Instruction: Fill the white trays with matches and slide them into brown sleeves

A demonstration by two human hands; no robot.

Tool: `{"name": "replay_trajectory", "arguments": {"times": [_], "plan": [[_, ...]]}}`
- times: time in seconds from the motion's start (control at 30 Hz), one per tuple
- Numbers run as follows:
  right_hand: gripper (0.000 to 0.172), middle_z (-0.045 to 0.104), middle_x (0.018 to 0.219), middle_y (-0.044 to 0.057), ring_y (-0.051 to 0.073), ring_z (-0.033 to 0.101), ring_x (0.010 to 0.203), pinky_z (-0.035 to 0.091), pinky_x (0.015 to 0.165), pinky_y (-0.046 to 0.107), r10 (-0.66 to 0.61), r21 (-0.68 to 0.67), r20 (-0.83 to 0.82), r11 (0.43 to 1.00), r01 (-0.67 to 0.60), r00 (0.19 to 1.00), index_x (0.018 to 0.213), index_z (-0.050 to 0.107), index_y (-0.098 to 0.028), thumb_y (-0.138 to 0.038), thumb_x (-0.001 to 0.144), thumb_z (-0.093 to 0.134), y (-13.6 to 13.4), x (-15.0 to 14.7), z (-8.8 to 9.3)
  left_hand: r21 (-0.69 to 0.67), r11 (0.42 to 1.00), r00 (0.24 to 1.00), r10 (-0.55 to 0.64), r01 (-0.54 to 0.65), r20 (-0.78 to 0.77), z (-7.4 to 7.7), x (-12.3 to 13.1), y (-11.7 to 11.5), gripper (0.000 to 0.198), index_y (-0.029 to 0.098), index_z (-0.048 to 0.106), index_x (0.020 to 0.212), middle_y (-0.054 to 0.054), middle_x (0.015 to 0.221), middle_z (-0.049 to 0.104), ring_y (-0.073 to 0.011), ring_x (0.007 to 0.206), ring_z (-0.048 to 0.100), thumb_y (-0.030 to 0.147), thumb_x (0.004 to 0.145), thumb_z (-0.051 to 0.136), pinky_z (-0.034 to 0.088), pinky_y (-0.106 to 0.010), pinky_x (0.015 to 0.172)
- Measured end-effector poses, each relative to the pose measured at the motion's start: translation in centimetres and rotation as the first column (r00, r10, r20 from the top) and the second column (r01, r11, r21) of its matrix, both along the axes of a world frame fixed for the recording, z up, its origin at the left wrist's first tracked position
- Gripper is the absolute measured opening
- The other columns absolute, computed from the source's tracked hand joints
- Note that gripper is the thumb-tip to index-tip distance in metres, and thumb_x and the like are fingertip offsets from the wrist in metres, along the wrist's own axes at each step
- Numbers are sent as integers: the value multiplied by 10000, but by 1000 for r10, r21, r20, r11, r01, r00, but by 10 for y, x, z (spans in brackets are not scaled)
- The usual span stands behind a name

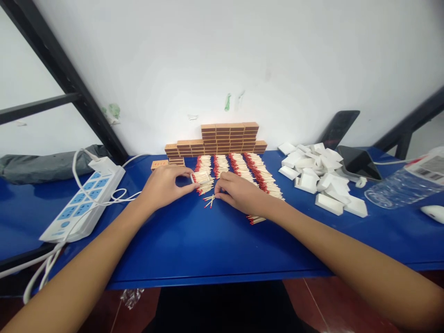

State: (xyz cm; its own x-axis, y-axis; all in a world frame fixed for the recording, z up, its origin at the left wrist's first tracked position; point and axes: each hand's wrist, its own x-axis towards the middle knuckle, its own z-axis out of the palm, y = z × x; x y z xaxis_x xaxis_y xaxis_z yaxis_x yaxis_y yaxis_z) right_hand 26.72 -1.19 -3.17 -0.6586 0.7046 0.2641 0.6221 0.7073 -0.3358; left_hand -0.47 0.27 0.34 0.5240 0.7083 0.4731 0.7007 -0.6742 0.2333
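My left hand grips a small white matchbox tray between thumb and fingers; red-tipped matches lie inside it. Close by on the right, my right hand is closed in a pinch at the ends of a few loose matches on the blue table. Behind both hands, matches lie in long rows, their red heads towards the left. Part of the rows is hidden by my right hand. A small bunch of matches sits under my right wrist.
Brown matchboxes are stacked against the wall. White empty trays form a heap at right, near a dark phone-like device and a clear plastic bottle. A power strip with white cables stands at left.
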Motion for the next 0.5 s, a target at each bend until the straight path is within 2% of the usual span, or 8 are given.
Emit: {"name": "replay_trajectory", "arguments": {"times": [0.27, 0.5], "plan": [[114, 639, 1052, 104, 236, 602, 990, 492, 881, 361, 3, 43, 10, 999, -3, 1000, 1010, 676, -172, -198, 1068, 581, -1, 1, 3, 14, 1000, 1000, -7, 7, 6, 0, -1, 0, 248, 236, 806, 1008, -23, 984, 841, -244, 917, 770, 468, 926, 777, 531, -352, 834], [124, 628, 1055, 115, 259, 587, 1008, 487, 886, 387, -51, 138, 0, 989, 50, 999, 999, 645, -179, -202, 1071, 547, 1, 14, 16, 18, 1000, 999, -23, 23, 25, 0, 2, -2, 263, 228, 807, 1029, -24, 1011, 844, -243, 920, 778, 468, 928, 771, 549, -355, 838]]}}
